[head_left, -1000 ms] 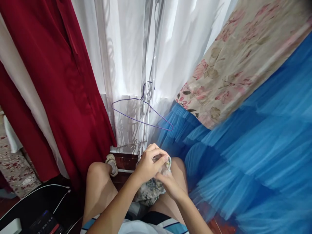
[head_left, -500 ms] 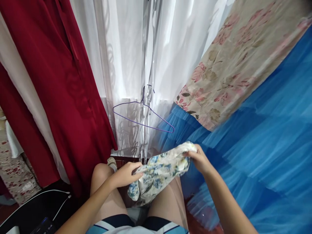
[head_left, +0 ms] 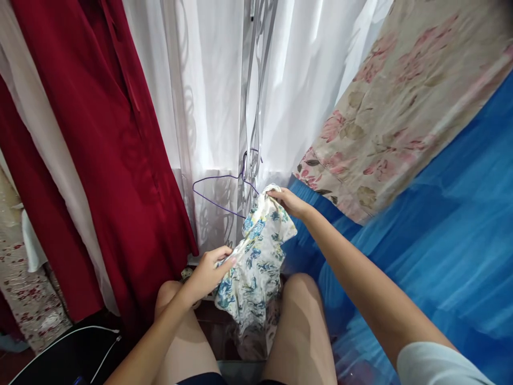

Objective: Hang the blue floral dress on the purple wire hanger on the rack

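A small white garment (head_left: pixel 258 262) with blue and yellow flowers hangs stretched between my two hands above my knees. My left hand (head_left: pixel 210 270) pinches its edge at the lower left. Higher up, my right hand (head_left: pixel 287 200) grips the opposite top corner, with the arm reaching forward. Just behind the cloth is a thin purple wire hanger (head_left: pixel 216 177), its hook caught at the metal stand. The garment covers the hanger's right part, so I cannot tell whether the two touch.
A white curtain (head_left: pixel 216 107) hangs behind the metal stand (head_left: pixel 250 96). On the left are long red cloth (head_left: pixel 132 187) and a white cable (head_left: pixel 60 334). To the right hang a beige floral fabric (head_left: pixel 385 117) and blue tulle (head_left: pixel 420 240).
My right hand has moved up and forward to the hanger, carrying its end of the garment. The bunched cloth now hangs more spread out. My left hand has risen slightly, still holding it.
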Motion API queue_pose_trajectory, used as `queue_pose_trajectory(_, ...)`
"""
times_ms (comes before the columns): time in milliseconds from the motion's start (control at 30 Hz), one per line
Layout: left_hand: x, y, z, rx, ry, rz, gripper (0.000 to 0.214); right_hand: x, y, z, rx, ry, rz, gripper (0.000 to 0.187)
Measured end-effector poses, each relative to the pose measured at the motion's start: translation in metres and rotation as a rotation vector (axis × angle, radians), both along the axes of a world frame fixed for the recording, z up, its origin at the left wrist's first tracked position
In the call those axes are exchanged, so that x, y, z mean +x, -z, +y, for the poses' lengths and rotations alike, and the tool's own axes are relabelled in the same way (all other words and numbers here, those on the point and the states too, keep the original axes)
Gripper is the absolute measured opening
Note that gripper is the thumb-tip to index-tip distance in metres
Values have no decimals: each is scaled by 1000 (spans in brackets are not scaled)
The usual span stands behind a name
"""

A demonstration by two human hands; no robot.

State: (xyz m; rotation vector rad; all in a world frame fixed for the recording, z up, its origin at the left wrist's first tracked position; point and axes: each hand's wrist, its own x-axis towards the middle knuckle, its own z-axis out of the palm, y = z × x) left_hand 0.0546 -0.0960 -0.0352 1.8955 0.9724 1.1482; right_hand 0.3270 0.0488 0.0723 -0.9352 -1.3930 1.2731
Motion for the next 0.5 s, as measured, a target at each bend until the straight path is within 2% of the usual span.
queue_pose_trajectory(100,-24,2,6,-100,8,-69,26,-7,7,-9,-8,-92,26,23)
queue_pose_trajectory(200,-37,0,6,-174,2,-140,30,-13,13,-16,-59,-171,12,23)
queue_pose_trajectory(300,-38,-7,2,-154,2,-134,32,-19,16,-20,-104,-129,24,26)
queue_pose_trajectory(400,-43,-13,5,-39,2,26,26,-16,11,-24,-96,-40,60,23)
queue_pose_trajectory(500,-62,-10,25,94,-8,274,21,-4,0,-30,-113,-43,43,19)
